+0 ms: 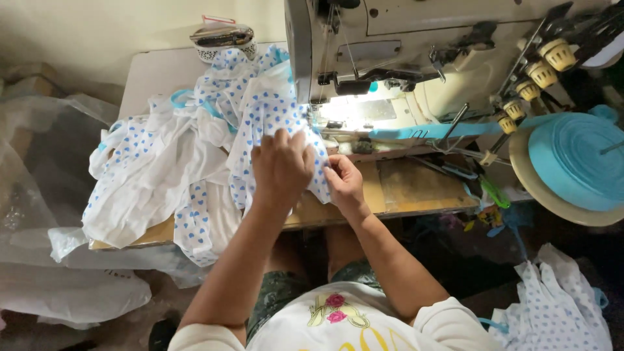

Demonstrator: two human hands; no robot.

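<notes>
Head view: left hand (281, 166), palm down, fingers pressed flat onto a white garment piece with blue hearts (273, 114), holding it against the wooden sewing table (403, 188) just left of the needle area; whether any fingers curl under the cloth cannot be told. Right hand (343, 182), just beside the left, thumb and fingers pinched on the garment's lower edge in front of the lit presser foot (335, 123). The garment lies draped from the machine bed toward the person, its upper part running back to a heap of like printed pieces (156, 162) spread over the table's left half. Industrial sewing machine (416, 58), cream-coloured, at upper centre and right. Light-blue binding tape (429, 131) runs from a large roll (575, 162) at far right into the machine. Green-handled snips (495, 193) on the table, right of the hands. Small metal-topped basket (224, 40) at the table's rear. More printed cloth (552, 305) on the floor, lower right; clear plastic bags (58, 286) at left.
</notes>
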